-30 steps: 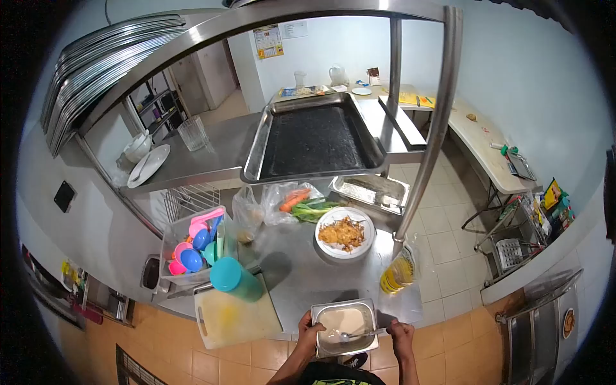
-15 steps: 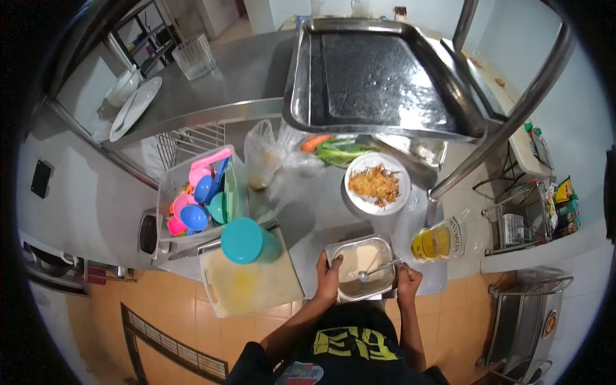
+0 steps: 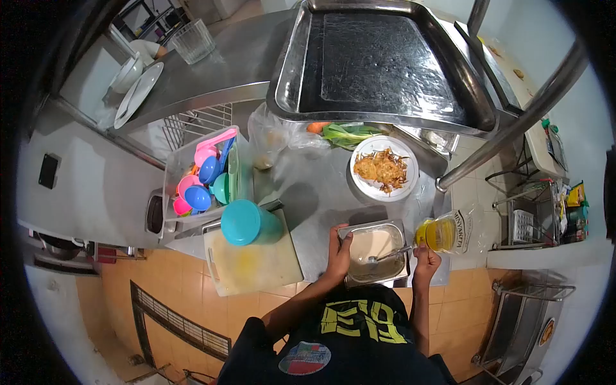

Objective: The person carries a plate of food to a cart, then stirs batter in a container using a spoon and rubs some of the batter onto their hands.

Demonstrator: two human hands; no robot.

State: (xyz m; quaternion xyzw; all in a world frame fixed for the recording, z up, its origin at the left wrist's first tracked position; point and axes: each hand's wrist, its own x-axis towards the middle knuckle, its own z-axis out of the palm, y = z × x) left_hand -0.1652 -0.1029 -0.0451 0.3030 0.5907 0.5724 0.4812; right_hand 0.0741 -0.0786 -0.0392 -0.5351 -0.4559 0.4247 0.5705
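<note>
Saw a broad steel surface (image 3: 314,192) spread ahead of both hands, with a steel shelf (image 3: 247,51) raised above the far side. Noticed on that shelf, well beyond the hands, a large dark baking tray (image 3: 385,58). Found a clear plastic box (image 3: 246,183) forward and to the left of the hands, filled with pink, blue and teal scoops (image 3: 197,197). Spotted nearer, left of the left hand, a pale cutting board (image 3: 256,273) stained yellow, with a teal container (image 3: 250,222) over the far part. Made out clear plastic bags (image 3: 276,131) farther forward, left of the hands, and leafy greens (image 3: 346,133) beside them, partly hidden under the tray. Saw a white plate (image 3: 411,179) straight ahead of the hands, bearing browned, stringy food (image 3: 384,168). Held a rectangular metal container (image 3: 372,280) between the hands, at the near edge of the surface, grasped on the left by the left hand (image 3: 340,253) with the thumb over the rim. Could not tell how much of the base rested on the surface. Saw a clear printed pouch (image 3: 443,234) of yellow liquid just beyond the right hand (image 3: 426,262). Clasped a metal spoon (image 3: 391,254) by the handle in that hand, fingers curled, bowl end in the container's pale mixture (image 3: 369,242).
</note>
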